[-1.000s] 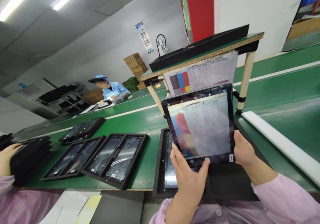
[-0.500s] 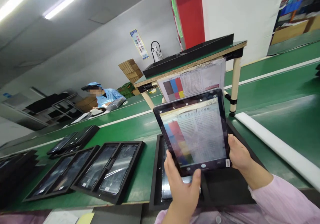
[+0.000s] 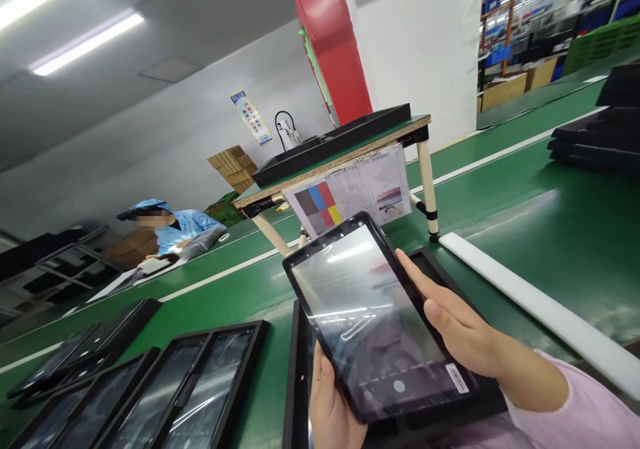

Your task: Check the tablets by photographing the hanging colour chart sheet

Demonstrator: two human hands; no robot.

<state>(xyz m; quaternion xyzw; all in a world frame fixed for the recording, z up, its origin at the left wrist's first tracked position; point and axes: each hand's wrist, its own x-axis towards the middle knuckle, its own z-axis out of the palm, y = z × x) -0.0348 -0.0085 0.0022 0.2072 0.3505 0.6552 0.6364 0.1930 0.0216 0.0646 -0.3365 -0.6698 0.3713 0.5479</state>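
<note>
A black-framed tablet (image 3: pixel 370 329) is held up between my two hands, its lit screen facing me with a camera view on it and bright light streaks across the glass. My left hand (image 3: pixel 331 395) grips its lower left edge. Along the right edge lies my right hand (image 3: pixel 455 322), its fingers closed on the side above a small white label. Beneath the tablet is a black tray (image 3: pixel 295 369), mostly hidden by the tablet and my hands. A printed colour chart (image 3: pixel 345 192) hangs behind the tablet from a small raised stand (image 3: pixel 340 159).
Black trays holding tablets (image 3: pixel 185 382) lie at the left on the green bench (image 3: pixel 510 229). A white strip (image 3: pixel 535 309) runs along the right. Stacked black trays (image 3: pixel 600 135) stand at the far right. A co-worker in blue (image 3: pixel 180 229) sits at the far left.
The tablet has tilted and come lower; its screen now shows reflections and a dim view instead of the chart. My right hand has slid up its edge. The head view has shifted right.
</note>
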